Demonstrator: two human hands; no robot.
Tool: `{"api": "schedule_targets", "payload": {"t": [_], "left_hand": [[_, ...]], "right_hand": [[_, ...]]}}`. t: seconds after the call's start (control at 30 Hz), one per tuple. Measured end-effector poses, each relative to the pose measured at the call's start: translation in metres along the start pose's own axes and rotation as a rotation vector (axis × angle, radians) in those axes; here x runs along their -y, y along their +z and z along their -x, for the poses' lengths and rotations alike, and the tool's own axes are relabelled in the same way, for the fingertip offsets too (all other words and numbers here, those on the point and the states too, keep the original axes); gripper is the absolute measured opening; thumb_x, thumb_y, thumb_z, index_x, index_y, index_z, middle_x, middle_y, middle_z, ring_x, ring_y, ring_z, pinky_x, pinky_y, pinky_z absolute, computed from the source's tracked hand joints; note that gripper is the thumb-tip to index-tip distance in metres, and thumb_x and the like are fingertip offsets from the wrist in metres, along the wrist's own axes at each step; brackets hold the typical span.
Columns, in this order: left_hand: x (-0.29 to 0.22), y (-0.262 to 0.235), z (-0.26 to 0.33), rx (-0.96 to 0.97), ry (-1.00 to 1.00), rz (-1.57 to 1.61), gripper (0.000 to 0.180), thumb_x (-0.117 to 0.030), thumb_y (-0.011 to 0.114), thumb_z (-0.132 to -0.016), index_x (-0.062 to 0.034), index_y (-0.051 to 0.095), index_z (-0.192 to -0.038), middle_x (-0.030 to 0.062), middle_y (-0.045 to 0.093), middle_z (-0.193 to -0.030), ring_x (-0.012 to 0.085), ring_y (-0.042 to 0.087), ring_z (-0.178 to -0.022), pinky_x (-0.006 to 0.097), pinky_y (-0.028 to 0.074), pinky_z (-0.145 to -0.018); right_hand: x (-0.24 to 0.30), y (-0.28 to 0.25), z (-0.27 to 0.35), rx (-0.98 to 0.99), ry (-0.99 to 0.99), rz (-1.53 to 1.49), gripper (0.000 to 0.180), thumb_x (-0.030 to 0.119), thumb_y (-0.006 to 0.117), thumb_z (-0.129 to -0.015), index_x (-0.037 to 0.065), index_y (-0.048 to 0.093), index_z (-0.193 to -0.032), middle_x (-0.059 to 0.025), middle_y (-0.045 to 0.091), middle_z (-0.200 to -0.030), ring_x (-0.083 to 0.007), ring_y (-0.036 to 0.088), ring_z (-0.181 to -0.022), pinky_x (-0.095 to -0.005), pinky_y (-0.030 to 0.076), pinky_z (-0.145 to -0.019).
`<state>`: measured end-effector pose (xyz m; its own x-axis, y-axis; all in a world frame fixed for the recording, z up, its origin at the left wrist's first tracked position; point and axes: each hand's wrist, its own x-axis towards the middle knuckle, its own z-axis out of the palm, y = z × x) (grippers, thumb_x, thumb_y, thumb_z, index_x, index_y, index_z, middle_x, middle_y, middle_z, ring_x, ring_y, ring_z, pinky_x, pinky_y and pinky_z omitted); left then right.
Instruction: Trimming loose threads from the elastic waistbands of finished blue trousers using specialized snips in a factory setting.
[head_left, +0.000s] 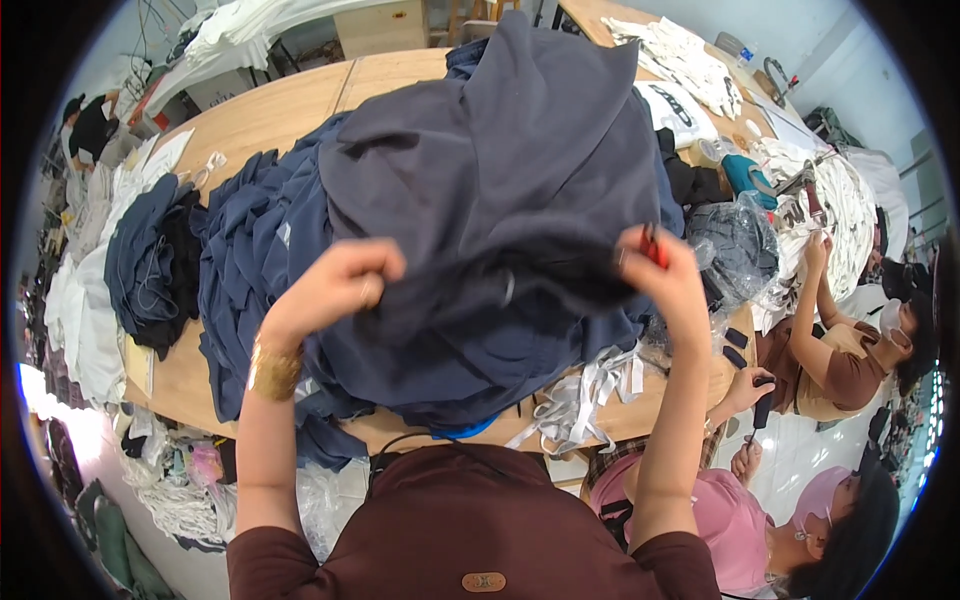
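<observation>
Garment pile (255, 240) lies on table (290, 100); single garment (500, 140) atop it, clothing stack (145, 260) to its left, wrapped bundle (737, 255) to its right.

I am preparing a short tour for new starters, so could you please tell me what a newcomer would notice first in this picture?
Probably the big dark grey cloth in the middle, its near edge blurred between the left hand and the right hand, over a heap of navy clothes. Next might come the small red object in the right hand, and the wide gold bracelet on the left wrist.
</observation>
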<state>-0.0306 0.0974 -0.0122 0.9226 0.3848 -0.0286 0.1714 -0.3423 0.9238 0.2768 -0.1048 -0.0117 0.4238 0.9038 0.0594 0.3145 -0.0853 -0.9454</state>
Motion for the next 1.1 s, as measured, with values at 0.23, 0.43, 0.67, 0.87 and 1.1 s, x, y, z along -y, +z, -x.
{"api": "schedule_targets", "payload": {"t": [0.23, 0.43, 0.67, 0.87, 1.1], "left_hand": [[0.003, 0.028, 0.057, 0.437, -0.253, -0.166, 0.023, -0.006, 0.052, -0.076, -0.0016, 0.064, -0.094, 0.0090, 0.063, -0.072, 0.0175, 0.059, -0.065, 0.028, 0.047, -0.064], [0.014, 0.065, 0.037, 0.212, -0.137, -0.286, 0.017, -0.009, 0.057, -0.083, -0.0008, 0.063, -0.095, 0.0122, 0.065, -0.082, 0.0237, 0.065, -0.076, 0.031, 0.050, -0.072], [-0.008, 0.052, 0.037, 0.051, -0.253, 0.044, 0.017, -0.006, 0.055, -0.087, -0.0012, 0.064, -0.100, 0.0056, 0.065, -0.081, 0.0103, 0.062, -0.075, 0.024, 0.049, -0.070], [-0.036, 0.055, -0.023, -0.079, -0.015, 0.200, 0.017, -0.006, 0.051, -0.090, 0.0003, 0.063, -0.101, 0.0023, 0.064, -0.084, 0.0069, 0.059, -0.077, 0.021, 0.047, -0.071], [-0.071, 0.086, -0.076, -0.303, 0.296, -0.026, 0.062, 0.004, 0.066, -0.074, -0.0093, 0.046, -0.132, 0.0042, 0.057, -0.113, 0.0059, 0.044, -0.058, 0.020, 0.042, -0.058]], "right_hand": [[-0.005, -0.024, 0.033, 0.344, -0.090, 0.118, 0.020, 0.000, 0.059, -0.081, 0.001, 0.066, -0.100, -0.0064, 0.065, -0.085, -0.0110, 0.063, -0.075, -0.0233, 0.050, -0.068], [-0.042, -0.035, -0.080, -0.407, -0.044, 0.434, 0.037, 0.014, 0.069, -0.078, 0.000, 0.061, -0.111, -0.0014, 0.064, -0.076, -0.0072, 0.057, -0.071, -0.0220, 0.044, -0.066], [-0.068, -0.015, -0.074, -0.514, -0.105, 0.182, 0.034, 0.013, 0.071, -0.074, 0.003, 0.064, -0.105, -0.0094, 0.065, -0.090, -0.0160, 0.063, -0.082, -0.0274, 0.048, -0.076], [-0.041, -0.018, -0.071, -0.416, -0.003, 0.410, 0.024, 0.011, 0.069, -0.076, 0.002, 0.064, -0.098, -0.0135, 0.066, -0.089, -0.0250, 0.065, -0.083, -0.0309, 0.049, -0.075], [0.020, 0.028, -0.023, 0.004, -0.433, 0.211, 0.018, 0.003, 0.069, -0.075, 0.002, 0.062, -0.091, -0.0096, 0.063, -0.080, -0.0178, 0.062, -0.071, -0.0294, 0.049, -0.067]]}}
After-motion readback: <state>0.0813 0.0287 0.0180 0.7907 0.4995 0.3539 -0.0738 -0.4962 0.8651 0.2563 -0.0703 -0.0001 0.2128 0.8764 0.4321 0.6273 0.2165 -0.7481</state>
